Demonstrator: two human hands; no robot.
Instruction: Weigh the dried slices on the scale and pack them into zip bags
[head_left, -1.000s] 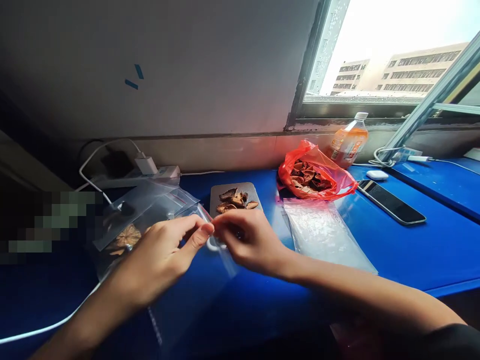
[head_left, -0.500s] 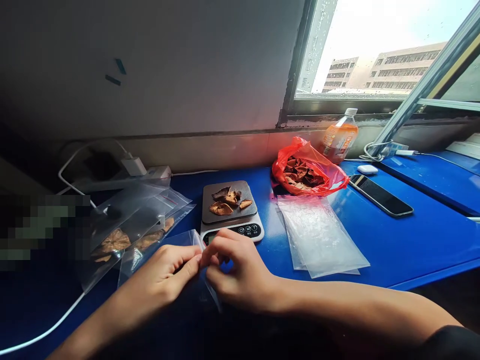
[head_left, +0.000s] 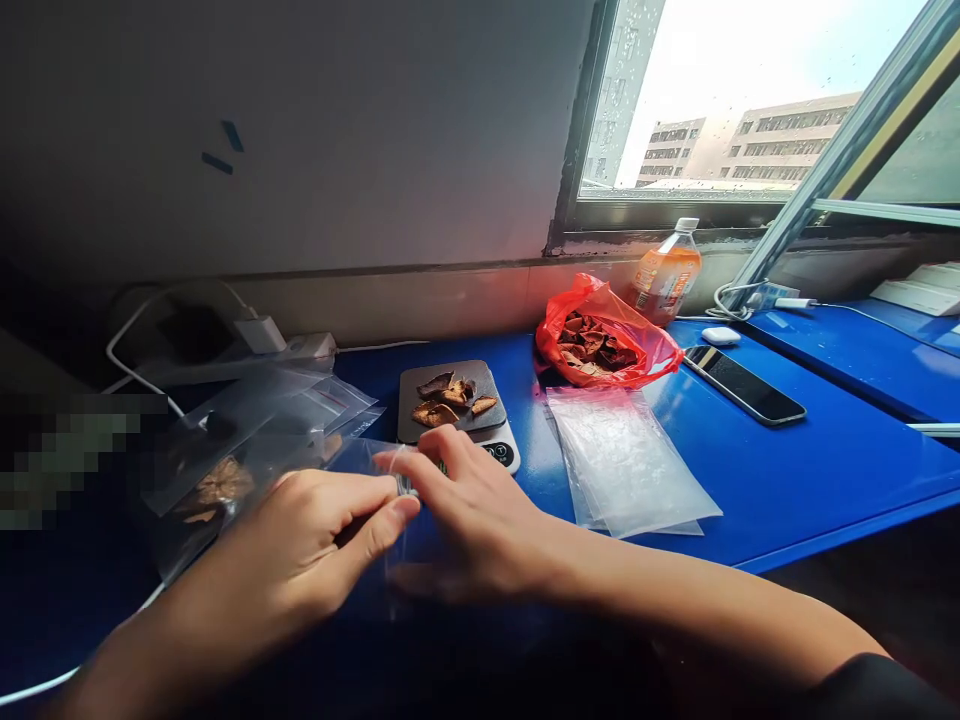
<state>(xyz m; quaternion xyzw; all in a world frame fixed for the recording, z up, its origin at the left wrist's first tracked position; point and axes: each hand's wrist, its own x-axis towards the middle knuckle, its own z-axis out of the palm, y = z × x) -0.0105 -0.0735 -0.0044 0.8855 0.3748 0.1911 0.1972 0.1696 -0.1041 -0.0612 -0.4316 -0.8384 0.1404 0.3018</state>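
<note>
Clear plastic bag (head_left: 406, 485), pinched in the left hand (head_left: 322, 530) with the right hand (head_left: 472, 510) loosely spread at its edge, is held between the scale (head_left: 487, 380) and the near edge of the tabletop (head_left: 772, 490), seemingly being opened, so the next move calls for parting its layers.

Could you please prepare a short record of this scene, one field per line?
Left hand: pinches a clear plastic bag
Right hand: open, at the bag's edge; contact unclear
Digital scale: behind the hands, dried slices on its platform, display partly hidden
Red plastic bag: open, with more dried slices inside
Flat clear bags: stacked, in front of the red bag
Smartphone: lying right of the red bag
</note>
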